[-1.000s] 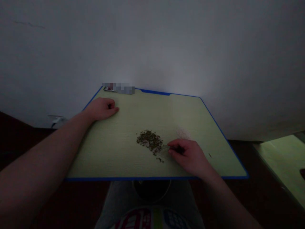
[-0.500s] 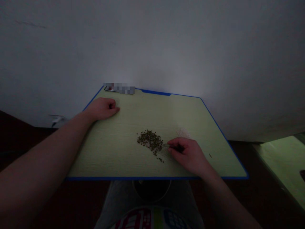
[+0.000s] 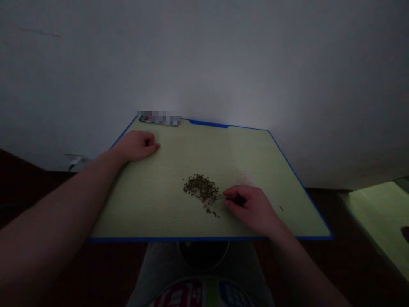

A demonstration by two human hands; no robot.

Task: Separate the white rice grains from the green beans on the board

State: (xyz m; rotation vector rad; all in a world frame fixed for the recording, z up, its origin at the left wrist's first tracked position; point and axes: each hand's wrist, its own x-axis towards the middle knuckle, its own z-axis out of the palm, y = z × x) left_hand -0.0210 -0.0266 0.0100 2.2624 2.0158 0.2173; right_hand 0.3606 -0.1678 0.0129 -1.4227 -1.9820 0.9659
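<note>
A loose heap of small dark green-brown grains (image 3: 200,186) lies on the pale board of a small table (image 3: 204,149). Pinched between the thumb and fingers of my right hand (image 3: 251,207) are slim tweezers (image 3: 217,197), their thin tips at the heap's right edge. Whether a grain sits between the tips is too small to tell. Just beyond that hand is a scatter of tiny pale grains (image 3: 245,177), partly hidden by it. My left hand (image 3: 138,145) rests loosely curled on the far left of the table, with nothing visible in it.
At the back left corner lies a flat phone-like object (image 3: 159,119), partly blurred out. A small dark sliver (image 3: 281,208) is right of my right hand. The table has a blue rim (image 3: 204,239); a wall stands behind it. Below the front edge a dark round container (image 3: 203,254) shows between the legs.
The tweezer tips have shifted slightly left and down into the heap's lower right edge, where a few grains have moved. My left hand stays in place.
</note>
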